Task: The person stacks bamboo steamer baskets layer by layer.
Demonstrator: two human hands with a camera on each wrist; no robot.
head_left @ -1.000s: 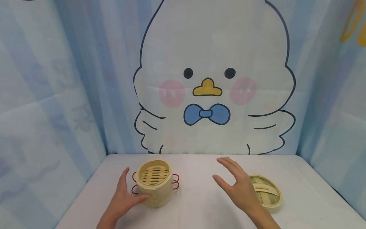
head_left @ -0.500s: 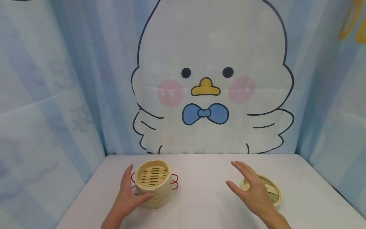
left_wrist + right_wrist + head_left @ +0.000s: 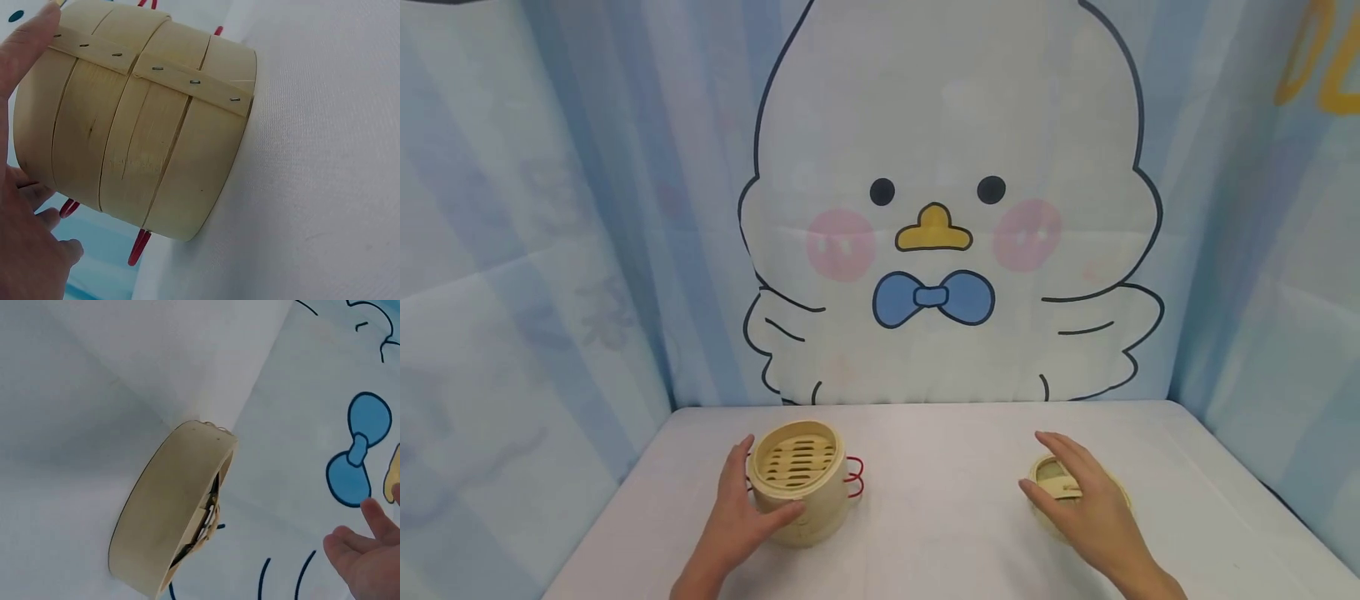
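The left hand [image 3: 730, 512] and right hand [image 3: 1088, 504] are bare, like the wrists [image 3: 1126, 565]; the fingers [image 3: 1066, 454] are slim, with rounded tips; each hand broadens above a narrower wrist; the visible forearms are uncovered.

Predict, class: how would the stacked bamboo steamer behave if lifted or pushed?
The stacked bamboo steamer is probably light for its size, with thin wooden walls and a slotted top. Stapled and round, it looks fairly stiff. Two levels of red handles suggest separate tiers, so a high push might shift the upper one.
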